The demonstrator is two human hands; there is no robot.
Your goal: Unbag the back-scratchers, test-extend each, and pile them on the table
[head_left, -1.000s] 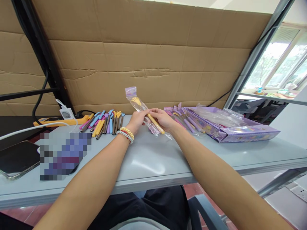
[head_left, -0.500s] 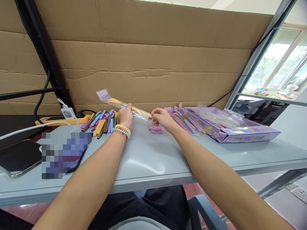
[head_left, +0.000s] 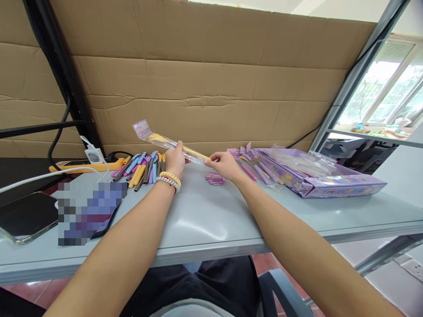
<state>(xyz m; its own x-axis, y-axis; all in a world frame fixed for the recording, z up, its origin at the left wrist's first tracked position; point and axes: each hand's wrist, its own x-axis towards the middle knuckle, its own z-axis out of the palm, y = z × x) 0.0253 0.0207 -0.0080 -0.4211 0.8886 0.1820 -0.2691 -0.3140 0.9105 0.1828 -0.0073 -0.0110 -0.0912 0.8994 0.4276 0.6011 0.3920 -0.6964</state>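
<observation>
A yellow pen-like stick lies inside a clear plastic sleeve, held slanted above the table. The sleeve's far left end has a pale purple printed label. My left hand is closed around the middle of the sleeve. At the lower right end, my right hand pinches the tip with thumb and fingers. Below and between my hands sits a small stack of pink-purple cards. Loose coloured sticks are heaped beside my left hand. Several bagged sticks lie right of my right hand.
A purple open box with clear plastic bags stands at the right. On the left are a yellow power strip, a white charger, a phone and a blurred-out item. Cardboard closes off the table's back.
My right-hand fingers have closed more tightly and flatter onto the sleeve's lower end. My left thumb has shifted slightly; the sleeve stays in nearly the same place.
</observation>
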